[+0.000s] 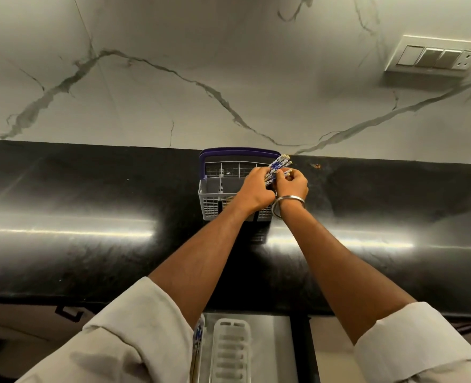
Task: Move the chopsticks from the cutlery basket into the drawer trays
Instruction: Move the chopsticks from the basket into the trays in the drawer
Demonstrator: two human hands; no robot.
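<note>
A: Hands first. Status?

B: Both meet at centre frame, above the right end of the cutlery basket. The left hand is clenched around a bundle of chopsticks, white with blue pattern. Their ends fan out toward the upper right, past the basket's rim. The right hand is curled closed just beside the bundle, fingertips touching it. A metal bangle sits on the right wrist.

A: The basket?

B: Grey, gridded walls, purple handle arching along its far side. It stands on the black counter, close against the marbled wall. Its compartments to the left of the hands look mostly empty; contents under the hands cannot be told.

A: Further out?

B: Pale sleeves are rolled to the elbows, lower frame. Below the counter edge, bottom centre, an open drawer shows a white ribbed tray. One patterned chopstick lies at the tray's left, partly hidden by the left sleeve. A switch panel is mounted upper right.
</note>
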